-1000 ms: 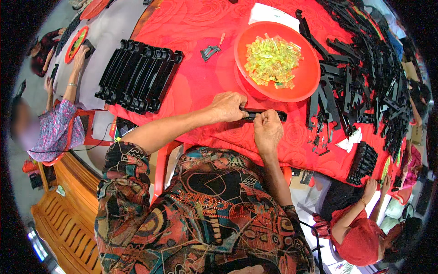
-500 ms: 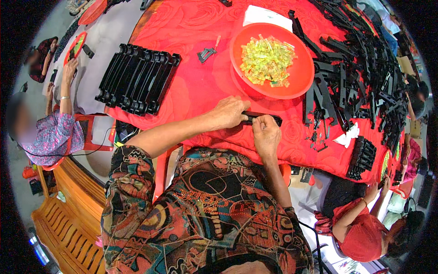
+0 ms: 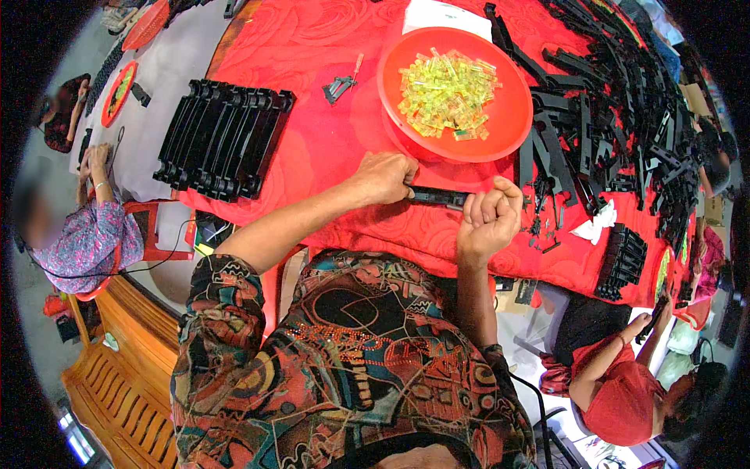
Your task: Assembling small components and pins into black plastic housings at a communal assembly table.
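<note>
Red patterned cloth over the table (image 3: 312, 156): filled the upper centre of the frame and carried all the work pieces.

Loose heap of long black plastic strips (image 3: 625, 102): spread across the upper right, tangled and unsorted.

Round red plastic basin (image 3: 512, 129): stood at upper centre, just above the hands, holding a pile of small translucent yellow-green plastic pieces (image 3: 447, 94).

Neat row of black plastic strips stacked on edge (image 3: 223, 137): lay at upper left, near the cloth's edge. A smaller stack of like black parts (image 3: 623, 262) sat at right of centre.

Small grey metal tool with a red handle (image 3: 342, 82): lay left of the basin, untouched.

Left hand (image 3: 384, 177): at centre, closed on the left end of a single narrow black plastic strip (image 3: 437, 197), which lay flat on the cloth just below the basin.

Right hand (image 3: 491, 216): right of centre, fingers curled into a loose fist over the strip's right end; whether it pinched a small piece could not be told.

Step in hand, by judgement: one strip was being steadied at both ends for fitting. The next move would likely call for a yellow-green piece from the basin, seated on the strip while the left hand kept it from sliding.

Other persons sat at the far left and lower right edges.
</note>
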Motion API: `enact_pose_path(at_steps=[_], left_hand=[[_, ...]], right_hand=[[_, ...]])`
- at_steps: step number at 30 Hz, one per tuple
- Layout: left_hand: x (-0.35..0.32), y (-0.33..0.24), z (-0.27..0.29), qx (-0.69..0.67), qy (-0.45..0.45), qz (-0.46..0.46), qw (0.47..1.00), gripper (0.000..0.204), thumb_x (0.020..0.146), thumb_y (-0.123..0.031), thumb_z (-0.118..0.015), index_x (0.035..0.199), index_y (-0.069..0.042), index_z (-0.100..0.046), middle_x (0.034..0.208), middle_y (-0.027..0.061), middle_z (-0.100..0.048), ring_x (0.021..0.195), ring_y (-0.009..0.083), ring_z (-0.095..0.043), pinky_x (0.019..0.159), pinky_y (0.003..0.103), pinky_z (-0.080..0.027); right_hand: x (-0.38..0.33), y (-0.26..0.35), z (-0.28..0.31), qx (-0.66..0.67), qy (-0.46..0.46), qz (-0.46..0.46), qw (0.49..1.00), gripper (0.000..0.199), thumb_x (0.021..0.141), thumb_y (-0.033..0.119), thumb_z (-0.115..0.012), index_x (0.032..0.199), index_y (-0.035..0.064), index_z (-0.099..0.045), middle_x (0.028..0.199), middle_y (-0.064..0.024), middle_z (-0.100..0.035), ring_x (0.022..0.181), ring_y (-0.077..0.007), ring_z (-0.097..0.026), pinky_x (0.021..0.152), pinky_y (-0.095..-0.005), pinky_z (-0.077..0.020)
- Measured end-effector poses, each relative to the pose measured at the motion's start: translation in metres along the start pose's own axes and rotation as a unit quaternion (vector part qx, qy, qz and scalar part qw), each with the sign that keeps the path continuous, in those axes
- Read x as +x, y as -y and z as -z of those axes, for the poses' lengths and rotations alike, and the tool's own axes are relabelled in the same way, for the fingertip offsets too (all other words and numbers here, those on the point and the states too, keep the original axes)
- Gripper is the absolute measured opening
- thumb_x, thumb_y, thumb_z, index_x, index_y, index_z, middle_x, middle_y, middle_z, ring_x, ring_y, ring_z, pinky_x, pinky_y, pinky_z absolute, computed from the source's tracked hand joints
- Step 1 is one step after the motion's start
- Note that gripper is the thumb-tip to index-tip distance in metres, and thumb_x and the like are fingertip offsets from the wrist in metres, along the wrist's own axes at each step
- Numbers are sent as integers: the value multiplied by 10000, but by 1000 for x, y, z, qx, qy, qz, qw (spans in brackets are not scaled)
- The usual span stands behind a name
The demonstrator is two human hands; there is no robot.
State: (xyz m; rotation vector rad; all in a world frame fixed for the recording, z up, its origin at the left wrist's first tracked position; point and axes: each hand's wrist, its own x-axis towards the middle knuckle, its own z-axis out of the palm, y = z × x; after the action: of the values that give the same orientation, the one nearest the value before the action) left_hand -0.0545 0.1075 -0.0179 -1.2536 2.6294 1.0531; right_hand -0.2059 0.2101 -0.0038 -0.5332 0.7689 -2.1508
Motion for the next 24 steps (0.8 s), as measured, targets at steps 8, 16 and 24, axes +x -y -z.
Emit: enact_pose_path(at_steps=[8, 16, 24], left_hand=[[3, -3, 0, -25, 9, 28, 999, 243, 619, -232, -752, 722, -90, -583, 736, 96, -626, 811, 293, -616, 631, 459, -420], [1, -2, 1, -33, -7, 27, 999, 222, 602, -224, -740, 690, -93, -583, 694, 94, -619, 765, 302, -617, 622, 458, -414], [3, -4, 2, -20, 0, 28, 999, 209, 587, -217, -731, 676, -88, -593, 680, 103, -618, 745, 308, -618, 610, 462, -418]], right_hand=[[2, -35, 4, -28, 3, -40, 999, 203, 850, 68, -347, 949, -46, -482, 529, 40, -258, 393, -49, -210, 357, -223, -201], [6, -35, 7, -9, -34, -68, 997, 195, 852, 67, -336, 929, -41, -478, 521, 38, -247, 387, -52, -195, 357, -229, -201], [4, -37, 6, -14, -30, -71, 997, 186, 846, 68, -339, 914, -39, -474, 516, 42, -236, 385, -51, -182, 360, -232, -196]])
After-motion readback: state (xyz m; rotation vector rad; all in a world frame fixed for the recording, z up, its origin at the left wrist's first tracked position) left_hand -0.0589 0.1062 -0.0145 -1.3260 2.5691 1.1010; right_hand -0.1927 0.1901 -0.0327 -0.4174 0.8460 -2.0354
